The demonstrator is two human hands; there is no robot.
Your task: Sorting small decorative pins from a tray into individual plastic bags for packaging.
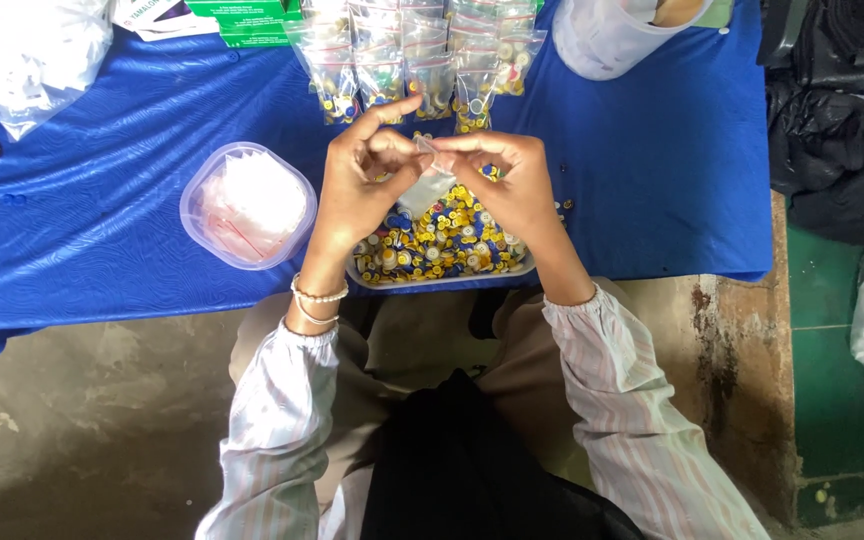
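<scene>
Both hands (367, 180) (512, 180) pinch clear bag (430, 152) above bead tray (442, 275).

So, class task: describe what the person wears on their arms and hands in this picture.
Both arms have long, loose sleeves in pale fabric with thin pinkish and grey stripes, gathered at the cuffs. The left wrist carries two bracelets of small white beads. The left hand and right hand are bare: no gloves, no visible rings.

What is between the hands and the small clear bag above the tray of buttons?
Nothing visible. The left hand and right hand both pinch the small clear bag directly, above the tray of coloured buttons.
</scene>
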